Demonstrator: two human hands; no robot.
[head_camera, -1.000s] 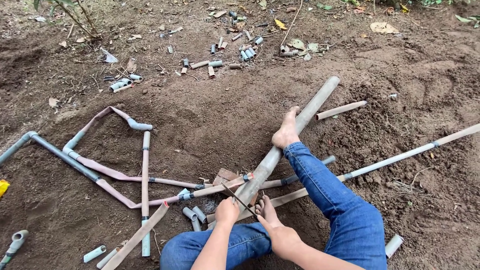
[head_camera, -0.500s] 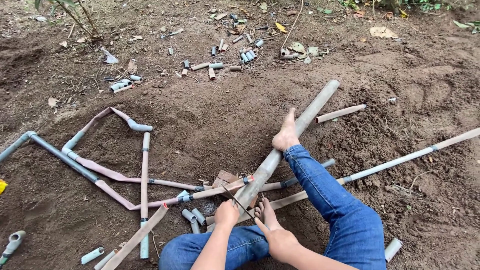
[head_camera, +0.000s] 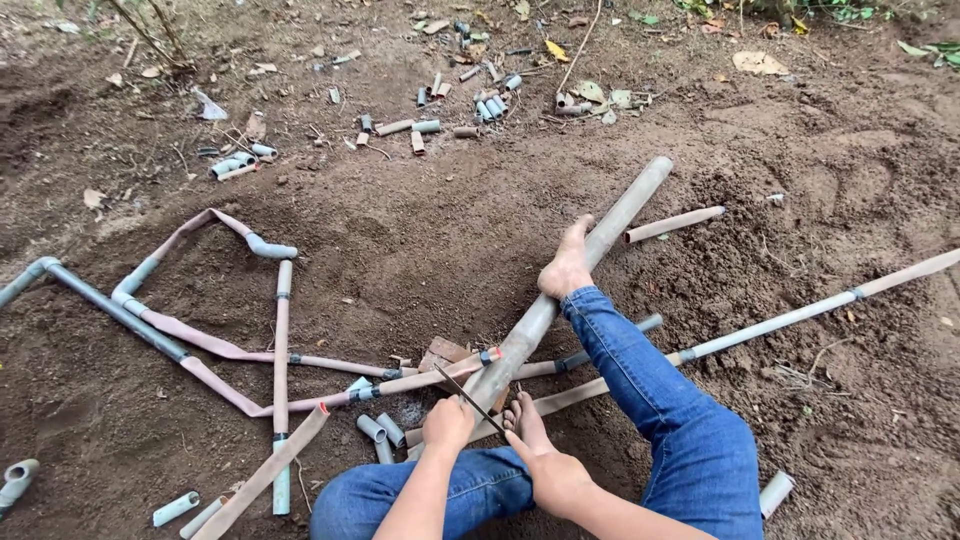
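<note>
I sit on bare soil in blue jeans. A thick grey pipe (head_camera: 590, 250) runs diagonally from the middle up to the right, with my bare foot (head_camera: 566, 265) resting on it. My left hand (head_camera: 447, 424) grips a thin dark saw blade (head_camera: 468, 397) laid across the pipe's near end. My right hand (head_camera: 553, 474) is closed by my other foot (head_camera: 520, 412), at the blade's near end. A thin brown pipe (head_camera: 430, 376) with a red band lies under the thick one.
Thin pipes joined with grey fittings (head_camera: 275, 330) form a frame on the left. A long pipe (head_camera: 800, 315) stretches to the right edge. Short cut pipe pieces (head_camera: 378, 430) lie near my knee, and several more (head_camera: 440, 120) are scattered at the top with dry leaves.
My hands and the saw blade have stayed at the thick pipe's end with only slight movement. The view has shifted a little.
</note>
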